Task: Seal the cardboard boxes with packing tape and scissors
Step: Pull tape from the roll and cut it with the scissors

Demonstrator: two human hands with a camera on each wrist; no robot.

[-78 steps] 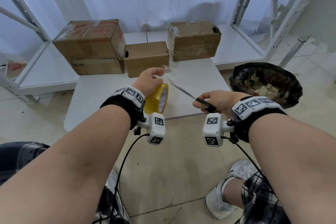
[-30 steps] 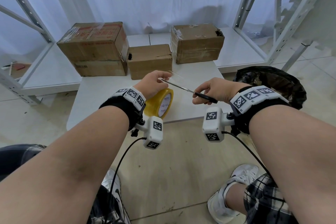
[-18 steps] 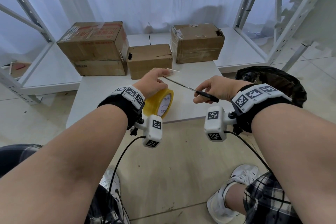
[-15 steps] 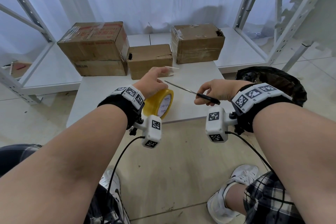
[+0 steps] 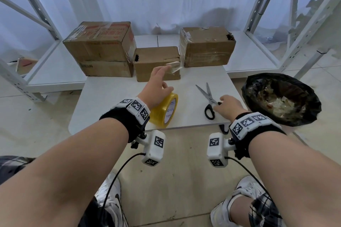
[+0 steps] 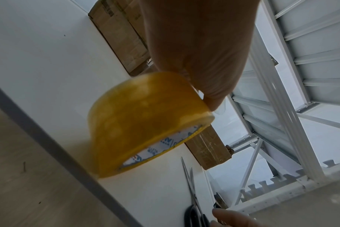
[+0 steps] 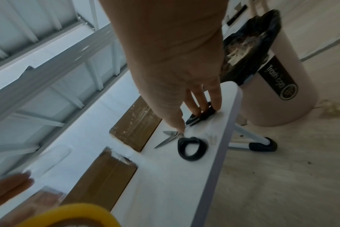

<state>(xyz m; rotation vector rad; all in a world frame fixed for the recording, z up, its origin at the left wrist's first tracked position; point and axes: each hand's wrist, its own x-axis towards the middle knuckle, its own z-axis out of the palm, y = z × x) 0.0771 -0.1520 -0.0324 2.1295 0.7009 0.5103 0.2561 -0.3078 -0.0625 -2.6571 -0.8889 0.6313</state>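
The left hand (image 5: 158, 83) holds a yellow tape roll (image 5: 164, 110) and a cut strip of tape (image 5: 174, 67) near the cardboard boxes (image 5: 156, 62). The right hand (image 5: 227, 106), fingers relaxed, touches scissors (image 5: 207, 98) lying on the counter (image 5: 114, 101).

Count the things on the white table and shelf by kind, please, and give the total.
Boxes: 3 (large, small, right)
Tape roll: 1
Scissors: 1
Cut tape strip: 1, held at the left hand's fingers
Total: 6
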